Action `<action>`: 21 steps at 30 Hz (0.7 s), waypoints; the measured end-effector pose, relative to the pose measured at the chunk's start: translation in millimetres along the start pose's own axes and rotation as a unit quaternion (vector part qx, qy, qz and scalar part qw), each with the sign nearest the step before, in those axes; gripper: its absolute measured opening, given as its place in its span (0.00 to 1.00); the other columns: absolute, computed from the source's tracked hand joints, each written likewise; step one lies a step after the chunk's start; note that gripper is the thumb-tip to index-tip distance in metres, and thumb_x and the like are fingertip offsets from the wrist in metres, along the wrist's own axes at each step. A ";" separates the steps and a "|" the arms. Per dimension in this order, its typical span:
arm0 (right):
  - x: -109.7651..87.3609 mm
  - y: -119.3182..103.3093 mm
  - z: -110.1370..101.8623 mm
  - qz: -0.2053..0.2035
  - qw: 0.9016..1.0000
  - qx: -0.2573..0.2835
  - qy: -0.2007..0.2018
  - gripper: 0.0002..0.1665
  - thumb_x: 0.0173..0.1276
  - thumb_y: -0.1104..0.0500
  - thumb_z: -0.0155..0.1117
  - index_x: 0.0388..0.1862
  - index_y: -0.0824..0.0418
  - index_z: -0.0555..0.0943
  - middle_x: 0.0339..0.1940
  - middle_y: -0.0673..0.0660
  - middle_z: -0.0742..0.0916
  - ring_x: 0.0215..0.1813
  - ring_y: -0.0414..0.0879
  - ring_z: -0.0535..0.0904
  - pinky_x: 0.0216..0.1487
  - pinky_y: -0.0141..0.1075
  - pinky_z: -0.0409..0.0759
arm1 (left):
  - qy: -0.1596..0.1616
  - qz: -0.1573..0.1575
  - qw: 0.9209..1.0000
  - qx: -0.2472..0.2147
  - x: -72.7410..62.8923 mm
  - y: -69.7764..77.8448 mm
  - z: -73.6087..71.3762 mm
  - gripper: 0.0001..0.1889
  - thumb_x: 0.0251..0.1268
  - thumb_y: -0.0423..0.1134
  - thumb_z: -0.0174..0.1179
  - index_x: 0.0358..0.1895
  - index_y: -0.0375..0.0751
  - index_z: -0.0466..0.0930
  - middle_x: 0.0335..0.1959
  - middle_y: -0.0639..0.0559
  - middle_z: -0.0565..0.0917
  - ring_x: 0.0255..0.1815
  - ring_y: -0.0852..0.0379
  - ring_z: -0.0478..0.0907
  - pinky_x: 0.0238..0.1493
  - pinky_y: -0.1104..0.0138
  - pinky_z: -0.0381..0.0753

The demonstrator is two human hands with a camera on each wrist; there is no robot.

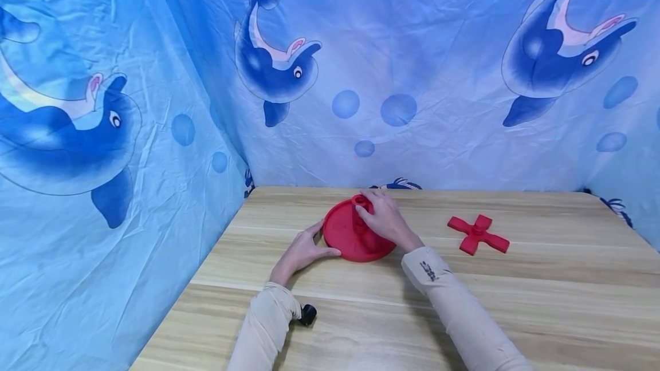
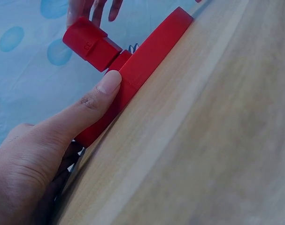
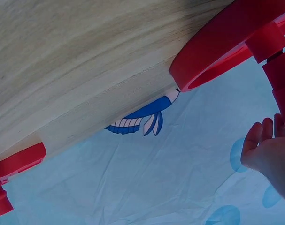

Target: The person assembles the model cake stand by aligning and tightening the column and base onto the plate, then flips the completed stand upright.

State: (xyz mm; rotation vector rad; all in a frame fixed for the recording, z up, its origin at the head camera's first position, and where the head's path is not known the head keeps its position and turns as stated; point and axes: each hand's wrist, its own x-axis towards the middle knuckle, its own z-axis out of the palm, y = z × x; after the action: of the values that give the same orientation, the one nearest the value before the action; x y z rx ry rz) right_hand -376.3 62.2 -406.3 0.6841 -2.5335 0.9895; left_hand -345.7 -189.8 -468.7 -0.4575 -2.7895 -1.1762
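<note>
In the head view, your left hand (image 1: 303,252) is spread round the left and near side of a red round dish (image 1: 337,236), thumb and fingers holding its rim. Your right hand (image 1: 385,216) grips the upper part of a red post (image 1: 358,221), which stands over the dish, to the right of your left hand. Your two hands are apart, with the post and part of the dish between them. Beyond your right hand, on its right and well apart from it, a red cross-shaped piece (image 1: 477,234) lies on the wooden table (image 1: 541,302). A small black object (image 1: 308,315) sits at your left cuff. Ahead of both hands hangs a blue dolphin-print curtain (image 1: 438,73).

In the left wrist view, your left thumb presses on the side of the rim. The post rises past the thumbtip, with a stepped body and a marking that looks like "33"; your right hand's fingers show behind its top.

In the right wrist view, your right hand's fingers are curled at the post, partly cut off by the frame edge. A short red stub (image 3: 266,42) rises from the dish just beneath the post; you cannot tell whether the two are fully joined.
</note>
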 end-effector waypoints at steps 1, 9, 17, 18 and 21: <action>0.0 -0.1 0.2 0.000 1.000 0.001 -0.001 0.31 0.74 0.57 0.68 0.72 0.66 0.75 0.67 0.66 0.79 0.72 0.64 0.69 0.66 0.62 0.74 | -0.001 0.000 1.000 0.001 0.2 -0.3 0.1 0.55 0.53 0.61 0.78 0.82 0.47 0.61 0.76 0.46 0.70 0.75 0.48 0.66 0.72 0.50 0.70; 0.1 1.7 3.0 0.021 1.000 -0.007 0.003 0.35 0.74 0.52 0.69 0.74 0.65 0.73 0.67 0.67 0.78 0.76 0.67 0.62 0.65 0.64 0.74 | 0.004 0.005 1.000 0.003 -0.1 -0.2 0.4 0.54 0.53 0.61 0.78 0.81 0.46 0.62 0.76 0.45 0.70 0.75 0.46 0.67 0.72 0.49 0.69; 0.9 3.8 3.7 -0.002 1.000 0.012 -0.006 0.31 0.75 0.57 0.67 0.74 0.65 0.74 0.68 0.65 0.79 0.70 0.60 0.70 0.66 0.60 0.75 | 0.010 0.011 1.000 0.003 -0.5 -1.3 1.0 0.54 0.52 0.60 0.79 0.81 0.46 0.63 0.76 0.47 0.71 0.76 0.47 0.66 0.73 0.50 0.68; 0.9 4.3 4.4 -0.003 1.000 0.012 -0.004 0.31 0.75 0.56 0.68 0.73 0.65 0.75 0.67 0.65 0.79 0.69 0.60 0.71 0.66 0.60 0.75 | 0.010 0.010 1.000 0.005 -0.5 -1.7 1.1 0.54 0.52 0.60 0.79 0.81 0.46 0.63 0.76 0.47 0.71 0.76 0.47 0.66 0.73 0.50 0.68; 0.4 6.1 6.4 -0.003 1.000 0.009 0.005 0.32 0.74 0.55 0.69 0.73 0.65 0.75 0.64 0.65 0.80 0.67 0.60 0.72 0.63 0.58 0.78 | 0.010 0.009 1.000 0.007 -0.9 -1.7 1.6 0.54 0.52 0.61 0.79 0.81 0.46 0.62 0.76 0.46 0.71 0.76 0.46 0.65 0.73 0.49 0.68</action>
State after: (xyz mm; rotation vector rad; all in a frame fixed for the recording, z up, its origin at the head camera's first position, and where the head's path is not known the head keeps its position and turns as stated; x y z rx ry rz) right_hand -380.8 61.5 -413.8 0.6898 -2.5145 1.0121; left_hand -345.3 -190.1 -471.2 -0.4665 -2.7687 -1.1505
